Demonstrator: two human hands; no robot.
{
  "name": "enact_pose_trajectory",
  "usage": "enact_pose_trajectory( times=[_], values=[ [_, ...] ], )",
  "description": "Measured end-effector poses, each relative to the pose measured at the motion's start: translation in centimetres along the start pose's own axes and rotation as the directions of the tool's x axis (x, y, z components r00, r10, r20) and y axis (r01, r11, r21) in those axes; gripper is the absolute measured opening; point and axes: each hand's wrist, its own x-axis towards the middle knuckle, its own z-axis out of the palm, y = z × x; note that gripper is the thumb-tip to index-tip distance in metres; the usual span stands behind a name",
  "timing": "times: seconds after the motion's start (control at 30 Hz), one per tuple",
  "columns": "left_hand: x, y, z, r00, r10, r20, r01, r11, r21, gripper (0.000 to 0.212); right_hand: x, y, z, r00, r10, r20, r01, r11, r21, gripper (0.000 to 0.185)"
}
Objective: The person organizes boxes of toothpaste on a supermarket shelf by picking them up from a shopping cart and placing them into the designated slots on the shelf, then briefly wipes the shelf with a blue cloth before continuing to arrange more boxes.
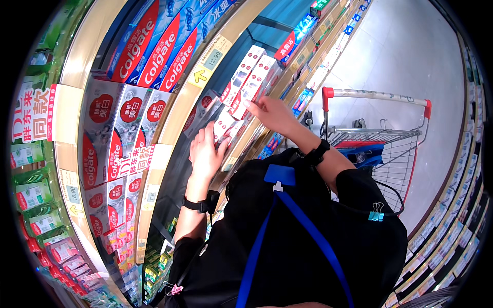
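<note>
Several white and red toothpaste boxes stand in rows on a lower shelf before me. My left hand (208, 148) is around the near end of a shorter-looking white box (223, 124), fingers on one side and thumb on the other. At the near end of a long white and red toothpaste box (257, 82), my right hand (271, 115) touches its corner with thumb and fingertips; whether it grips the box cannot be told. A similar box (243, 73) lies directly beside that one. Both wrists wear black bands.
Blue and red toothpaste boxes (154, 57) and silver-white ones (131, 111) fill the shelf at left, behind a price rail (210, 61). A blue box (296, 40) stands further along. A wire shopping cart (389, 134) holding a blue bag is in the aisle at right; more shelves curve beyond.
</note>
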Motion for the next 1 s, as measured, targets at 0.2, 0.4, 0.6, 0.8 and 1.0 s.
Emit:
enact_pose_trajectory(
  times=[0.2,0.4,0.6,0.8,1.0],
  values=[
    [-0.9,-0.2,-0.5,1.0,-0.031,-0.002,0.031,0.998,0.047,0.067,0.8,-1.6,-3.1,0.574,-0.673,-0.466,0.536,0.739,-0.408,0.039],
    [-0.6,0.2,0.0,0.999,0.032,0.036,-0.034,0.999,0.035,0.065,7.6,-5.0,-4.6,0.138,-0.986,-0.095,0.675,0.164,-0.72,0.027],
    [-1.1,0.7,0.5,1.0,-0.013,0.027,0.011,0.996,0.084,0.071,9.0,-4.2,-2.7,0.279,-0.956,0.094,0.765,0.161,-0.624,0.018],
    [-0.2,-0.5,-2.1,0.985,-0.163,0.049,0.17,0.962,-0.214,0.064,9.3,-3.9,-2.6,0.272,-0.96,0.065,0.763,0.174,-0.623,0.014],
    [1.7,-10.6,-1.0,0.947,-0.31,-0.086,0.287,0.935,-0.207,0.046,9.0,-4.0,-2.8,0.346,-0.937,0.038,0.748,0.252,-0.615,0.017]
  ],
)
